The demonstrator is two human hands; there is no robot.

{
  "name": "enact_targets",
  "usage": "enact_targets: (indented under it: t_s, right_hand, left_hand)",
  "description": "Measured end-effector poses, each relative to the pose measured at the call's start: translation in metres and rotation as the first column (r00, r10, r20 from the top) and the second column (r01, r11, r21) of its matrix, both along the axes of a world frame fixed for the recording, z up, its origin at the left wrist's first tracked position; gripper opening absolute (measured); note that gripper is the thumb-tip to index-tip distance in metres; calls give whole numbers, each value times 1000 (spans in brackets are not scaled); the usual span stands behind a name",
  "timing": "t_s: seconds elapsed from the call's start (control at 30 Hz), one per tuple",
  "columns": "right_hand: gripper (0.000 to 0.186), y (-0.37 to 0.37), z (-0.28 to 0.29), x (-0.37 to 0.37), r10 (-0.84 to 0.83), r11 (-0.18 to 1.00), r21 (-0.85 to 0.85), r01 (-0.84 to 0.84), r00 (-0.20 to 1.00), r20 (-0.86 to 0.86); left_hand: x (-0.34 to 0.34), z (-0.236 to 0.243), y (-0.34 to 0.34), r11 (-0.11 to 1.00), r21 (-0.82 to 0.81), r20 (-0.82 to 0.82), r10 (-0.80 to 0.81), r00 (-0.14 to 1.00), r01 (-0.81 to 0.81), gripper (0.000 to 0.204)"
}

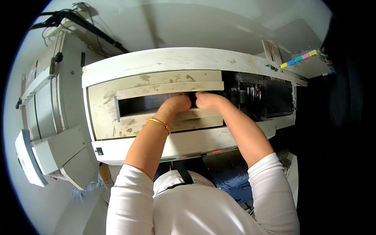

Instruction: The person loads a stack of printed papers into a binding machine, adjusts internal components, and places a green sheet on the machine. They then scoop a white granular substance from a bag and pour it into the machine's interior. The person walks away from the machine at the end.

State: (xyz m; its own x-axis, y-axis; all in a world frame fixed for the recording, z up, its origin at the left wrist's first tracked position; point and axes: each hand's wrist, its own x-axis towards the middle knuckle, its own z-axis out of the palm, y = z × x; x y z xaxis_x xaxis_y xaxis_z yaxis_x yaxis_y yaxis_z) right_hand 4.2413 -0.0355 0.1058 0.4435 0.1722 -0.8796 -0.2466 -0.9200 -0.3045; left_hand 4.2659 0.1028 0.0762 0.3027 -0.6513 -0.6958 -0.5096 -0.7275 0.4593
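Both my hands are at the long dark slot (139,105) in a stained cream panel (102,119) on a white machine (156,58). My left hand (179,102), below a yellow bangle on my wrist, reaches into the slot near its right end with fingers curled inward. Just to its right, my right hand (205,100) is also in the slot with bent fingers. The fingertips of both hands and whatever they grip are hidden. A black recessed section (276,98) with metal fittings lies to the right of the panel.
A second grey-white machine (51,152) stands at the left. Black cables and bars (90,27) run along the upper left. Coloured tabs (297,58) sit at the upper right. Blue fabric (227,180) lies below the machine's front edge. The far right is dark.
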Motion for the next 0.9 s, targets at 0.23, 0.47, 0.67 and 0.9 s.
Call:
enact_targets:
  t_s: [0.23,0.47,0.67,0.9]
  right_hand:
    - [39,5,-7,6,239,970,-56,-237,970,36]
    - [28,2,-9,2,38,995,94,-35,999,-29]
    - [27,2,-8,0,-39,985,169,45,999,-38]
    - [30,8,0,7,185,981,-57,-186,983,-14]
  left_hand:
    - [24,-9,85,940,246,13,243,970,-238,42]
    - [29,14,131,862,312,19,415,910,-400,44]
    - [29,-6,136,902,306,6,319,948,-306,43]
    - [30,1,130,906,258,10,345,938,-336,43]
